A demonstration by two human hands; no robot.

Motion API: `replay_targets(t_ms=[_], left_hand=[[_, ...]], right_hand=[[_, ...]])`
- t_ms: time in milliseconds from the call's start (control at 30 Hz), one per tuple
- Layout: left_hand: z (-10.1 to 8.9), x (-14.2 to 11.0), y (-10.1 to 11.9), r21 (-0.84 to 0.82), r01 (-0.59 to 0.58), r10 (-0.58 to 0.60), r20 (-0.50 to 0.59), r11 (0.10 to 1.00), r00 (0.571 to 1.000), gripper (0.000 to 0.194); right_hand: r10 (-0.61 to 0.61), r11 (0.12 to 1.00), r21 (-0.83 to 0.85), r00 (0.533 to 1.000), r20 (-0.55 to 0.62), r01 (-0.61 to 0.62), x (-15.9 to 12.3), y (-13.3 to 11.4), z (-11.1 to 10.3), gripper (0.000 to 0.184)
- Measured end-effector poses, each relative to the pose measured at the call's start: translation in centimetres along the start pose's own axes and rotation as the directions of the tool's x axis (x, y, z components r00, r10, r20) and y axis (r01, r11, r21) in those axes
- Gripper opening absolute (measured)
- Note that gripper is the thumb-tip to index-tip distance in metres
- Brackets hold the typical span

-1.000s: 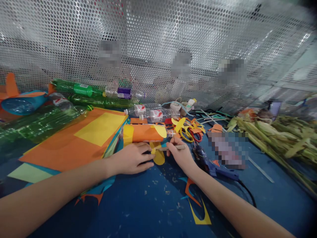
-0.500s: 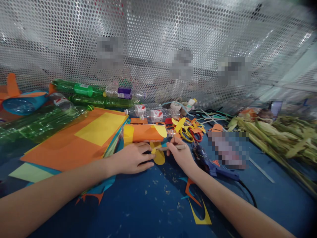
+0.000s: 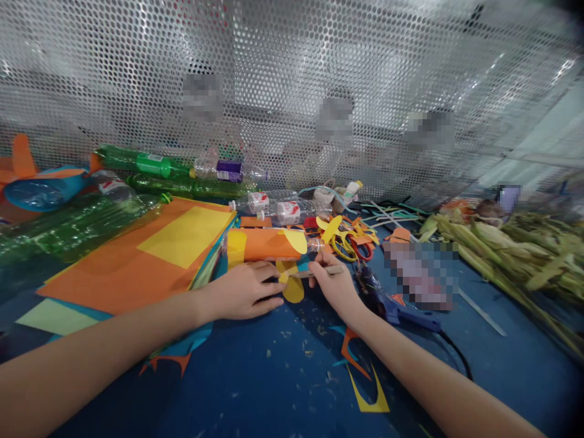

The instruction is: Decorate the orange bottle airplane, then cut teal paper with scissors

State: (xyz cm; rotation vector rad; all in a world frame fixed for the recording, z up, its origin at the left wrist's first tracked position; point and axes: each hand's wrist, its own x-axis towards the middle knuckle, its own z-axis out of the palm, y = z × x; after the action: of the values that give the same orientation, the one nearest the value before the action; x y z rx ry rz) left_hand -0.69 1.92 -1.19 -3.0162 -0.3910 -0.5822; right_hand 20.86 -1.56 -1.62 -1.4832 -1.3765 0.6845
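Observation:
My right hand [image 3: 329, 280] pinches a light-coloured pen [image 3: 314, 273] just right of the middle. Its tip rests at a yellow paper cutout [image 3: 292, 291] with rounded lobes. My left hand [image 3: 249, 291] lies palm down with its fingers stretched apart, and the fingertips touch the cutout's left side. Right behind both hands lies a plastic bottle wrapped in orange paper [image 3: 274, 243], with yellow patches and its neck to the right. A second yellow cutout [image 3: 331, 229] and scissors [image 3: 345, 248] with yellow handles are beyond my right hand.
Left of my hands lies a stack of coloured paper [image 3: 104, 274]. Several green bottles [image 3: 82, 225] and clear bottles [image 3: 289, 212] line the back, before a perforated metal panel [image 3: 274, 73]. A blue glue gun [image 3: 396, 310] with a cord and dried husks [image 3: 493, 243] are at right. Paper scraps [image 3: 369, 401] lie in front.
The pen and my right hand have shifted very slightly at the yellow cutout. My left hand stays in place.

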Motion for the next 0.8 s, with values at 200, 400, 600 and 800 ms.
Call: replay_targets(t_ms=[200,400,600,800], left_hand=[[0.08,-0.04,-0.01,-0.010,0.011,-0.010,0.019,1.000,1.000,0.033],[0.08,-0.06,-0.03,-0.016,0.009,-0.009,0.031,1.000,0.999,0.034],[0.06,0.00,-0.03,-0.006,0.015,-0.015,0.028,1.000,1.000,0.034],[0.00,0.01,0.01,0.000,0.012,-0.012,0.029,1.000,0.999,0.034]], right_hand=[[0.012,0.999,0.031,1.000,-0.011,-0.011,0.07,0.34,0.05,0.015],[-0.019,1.000,0.000,1.000,-0.009,0.019,0.11,0.38,0.03,0.018],[-0.020,1.000,0.001,1.000,0.009,0.020,0.07,0.23,0.04,0.018],[-0.006,1.000,-0.007,1.000,0.001,0.006,0.06,0.02,0.00,0.017]])
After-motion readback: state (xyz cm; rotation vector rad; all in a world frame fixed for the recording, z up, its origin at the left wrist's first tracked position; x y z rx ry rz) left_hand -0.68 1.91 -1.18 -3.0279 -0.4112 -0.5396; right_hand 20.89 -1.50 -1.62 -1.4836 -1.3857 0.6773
